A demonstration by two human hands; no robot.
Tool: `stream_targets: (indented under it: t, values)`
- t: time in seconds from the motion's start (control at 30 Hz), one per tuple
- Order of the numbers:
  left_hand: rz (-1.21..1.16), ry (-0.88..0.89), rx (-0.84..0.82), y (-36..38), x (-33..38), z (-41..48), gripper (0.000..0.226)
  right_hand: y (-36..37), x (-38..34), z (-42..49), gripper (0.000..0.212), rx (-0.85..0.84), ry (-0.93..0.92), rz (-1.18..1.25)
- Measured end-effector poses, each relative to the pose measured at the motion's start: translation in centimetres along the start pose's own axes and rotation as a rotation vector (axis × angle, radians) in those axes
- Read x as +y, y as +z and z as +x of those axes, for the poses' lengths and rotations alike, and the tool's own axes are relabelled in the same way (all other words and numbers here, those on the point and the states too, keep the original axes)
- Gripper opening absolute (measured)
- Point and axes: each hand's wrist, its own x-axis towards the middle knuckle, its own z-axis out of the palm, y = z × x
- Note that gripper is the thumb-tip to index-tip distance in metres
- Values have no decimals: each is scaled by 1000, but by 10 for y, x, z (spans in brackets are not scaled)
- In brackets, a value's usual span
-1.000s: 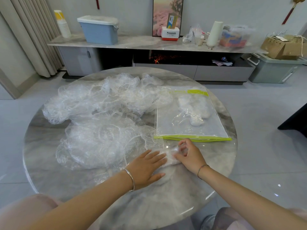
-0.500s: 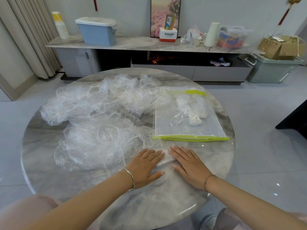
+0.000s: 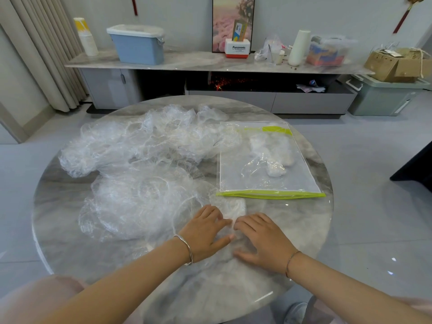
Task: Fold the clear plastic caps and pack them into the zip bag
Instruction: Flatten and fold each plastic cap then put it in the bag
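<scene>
Round marble surface (image 3: 304, 225) in the living room, with a low grey cabinet along the back wall holding a blue bin (image 3: 138, 45) and a white Panasonic box (image 3: 237, 49), and a cardboard box (image 3: 397, 64) off to the right.

Most of the left and middle of the surface is buried under a big crinkly pile of clear plastic caps (image 3: 140, 157), all loose and overlapping, so I honestly can't count them. The zip bag (image 3: 252, 181) lies flat on the right side, just beside the pile, with its lime green edge towards me. A few folded caps (image 3: 275, 157) are already inside it, bunched towards the far end.

Right in front of me, just short of the bag's green edge, is one cap (image 3: 233, 206) that both hands are on. My left hand (image 3: 205, 232) lies palm down on it, fingers only loosely bent and pointing right, pressing rather than grabbing. My right hand (image 3: 261, 239) is the same deal, palm down, fingers spread and reaching left so the fingertips nearly meet the left ones. Neither hand is curled round anything. Thin bangle (image 3: 187, 250) on my left wrist, a finer bracelet (image 3: 291, 260) on the right.
</scene>
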Motion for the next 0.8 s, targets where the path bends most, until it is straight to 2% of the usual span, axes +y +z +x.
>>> stream_targets:
  t: [0.13, 0.23, 0.33, 0.43, 0.53, 0.63, 0.8]
  values:
    - [-10, 40, 42, -1, -1, -1, 67, 7, 4, 3, 42, 67, 92, -22]
    - [21, 47, 24, 0, -2, -1, 73, 5, 10, 10, 22, 56, 151, 53]
    - [6, 9, 32, -2, -3, 2, 76, 3, 13, 16, 8, 34, 298, 274]
    - [-136, -102, 78, -2, -6, 7, 52, 2, 12, 19, 22, 80, 512, 526]
    - [-249, -185, 189, -5, -6, 11, 21, 4, 10, 22, 31, 101, 673, 633]
    - [-277, -268, 222, -8, -6, 12, 16, 4, 9, 28, 28, 146, 756, 575]
    - [-255, -389, 187, -5, -10, 14, 15, 3, 10, 40, 33, -50, 758, 339]
